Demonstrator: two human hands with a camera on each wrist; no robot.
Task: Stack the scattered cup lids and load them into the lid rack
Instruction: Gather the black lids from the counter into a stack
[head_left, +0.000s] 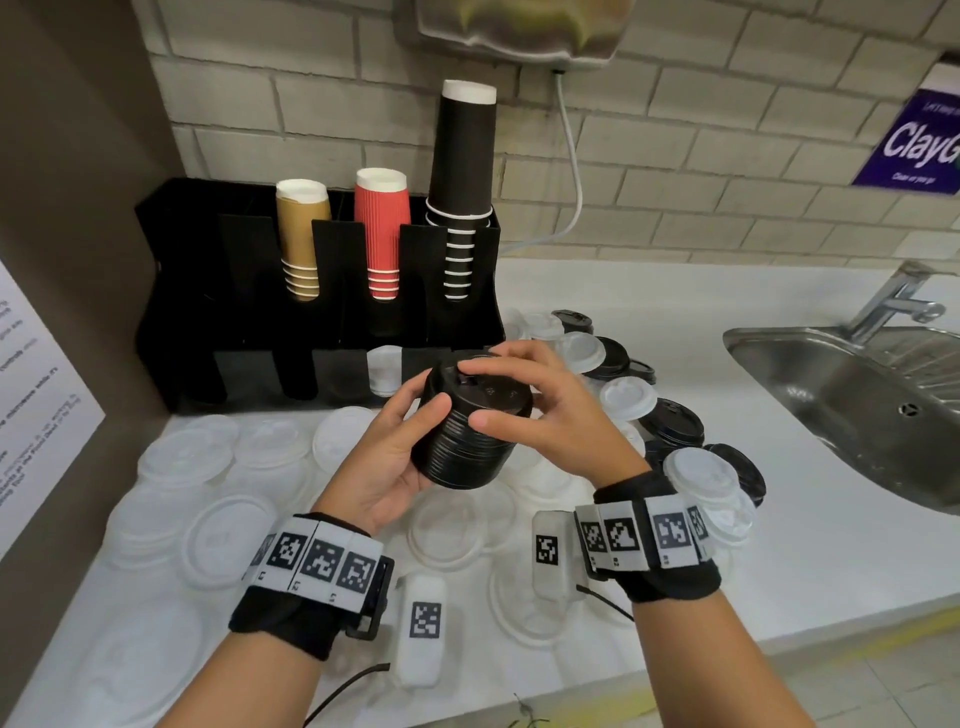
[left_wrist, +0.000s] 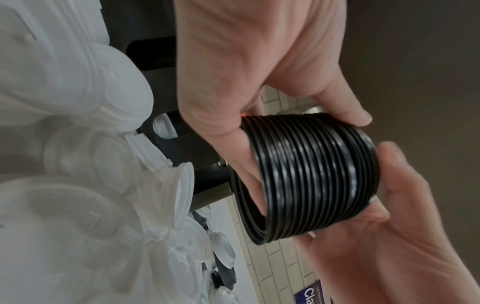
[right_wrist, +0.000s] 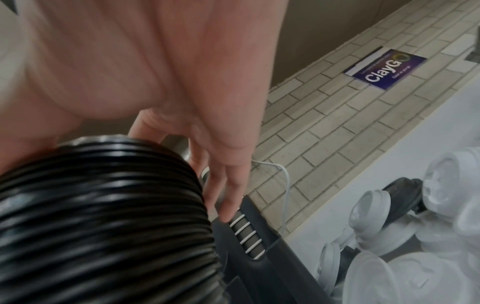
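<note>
Head view shows the left hand (head_left: 387, 457) cupping the stack of black lids (head_left: 470, 426) from below, fingers curled round its side, while the right hand (head_left: 545, 415) caps the top, thumb and fingers pinching the rim. Likely risk: the nested lids could fan apart and spill if either grip loosens during loading. Just beyond the fingers, the lid rack (head_left: 234, 322) holds gold, red and black cups above and white lids (head_left: 383, 370) in one lower slot.
</note>
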